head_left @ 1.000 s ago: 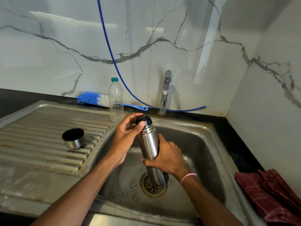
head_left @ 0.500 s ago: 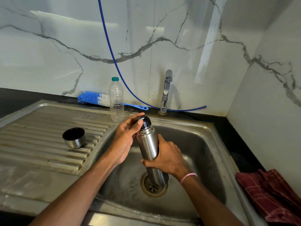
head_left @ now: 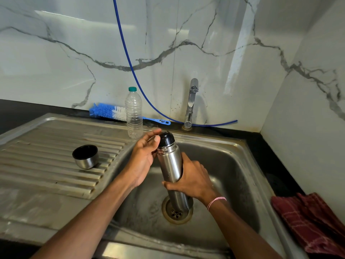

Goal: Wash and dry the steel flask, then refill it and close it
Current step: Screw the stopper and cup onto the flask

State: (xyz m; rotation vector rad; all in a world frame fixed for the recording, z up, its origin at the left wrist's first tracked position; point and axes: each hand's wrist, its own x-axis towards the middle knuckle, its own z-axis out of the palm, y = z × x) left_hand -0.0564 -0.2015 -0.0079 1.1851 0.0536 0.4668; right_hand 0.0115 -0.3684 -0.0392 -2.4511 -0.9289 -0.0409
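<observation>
Steel flask (head_left: 170, 165): near upright inside the sink (head_left: 233, 165), base at the drain (head_left: 176, 212); contact with the drain not discernible. Mouth closed by black stopper (head_left: 166, 140); contents not visible.

Right grip (head_left: 192, 182): wrapped round lower flask body.

Left grip (head_left: 143, 157): thumb and fingers curled about the stopper.

Steel cup (head_left: 85, 157): upright on the drainboard (head_left: 46, 146), mouth up, dark interior, contents not discernible.

Clear plastic bottle (head_left: 133, 114): upright at rear of drainboard, green cap on.

Bottle brush (head_left: 108, 113): lying behind the bottle on the bench (head_left: 18, 109).

Red cloth (head_left: 308, 221): on bench, right of sink.
</observation>
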